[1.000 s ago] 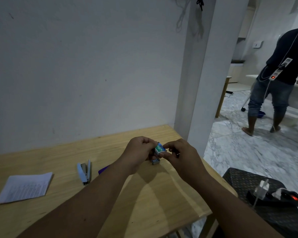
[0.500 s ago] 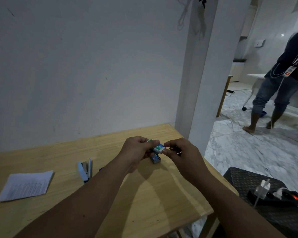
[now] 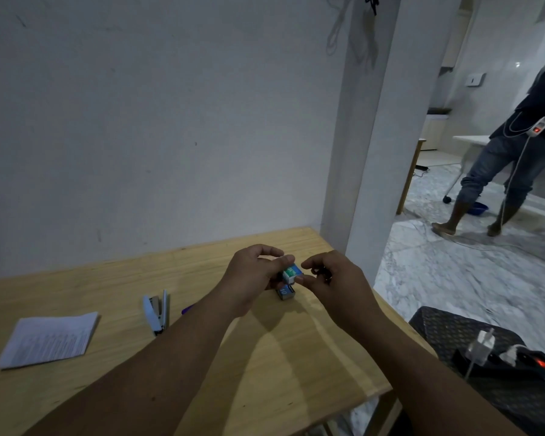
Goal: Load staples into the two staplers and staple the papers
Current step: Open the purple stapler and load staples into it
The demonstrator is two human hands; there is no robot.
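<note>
**Staple box held above the wooden surface**

Small green-and-white staple box [image 3: 291,274] held up over the surface [image 3: 265,357], pinched in the grip of the left hand [image 3: 255,275], thumb and fingers curled around its left end. Right hand [image 3: 334,280] just right of the box, thumb tip touching its lower right corner, forefinger curled above and apart from it; something small and dark tucked under the curled fingers, too dim to name. Right grip narrow; whether it clamps that dark item cannot be told. Directly below the held box, a second staple box [image 3: 286,291], blue, lying flat on the wood, partly hidden by the hands.

Well left of the box, a pale blue stapler [image 3: 155,313] lying swung open on the surface. Between stapler and box, a sliver of a purple object [image 3: 188,308], mostly hidden by the left forearm; unclear what it is. Farther left of the box, past the stapler, a stack of printed papers [image 3: 49,339] lying flat.

Right of the box, beyond the surface edge, a dark patterned stool [image 3: 453,332] carrying a black power strip [image 3: 513,361] with a lit red switch and white plugs. Far right of the box, on the marble floor, another person [image 3: 513,158] standing.
</note>
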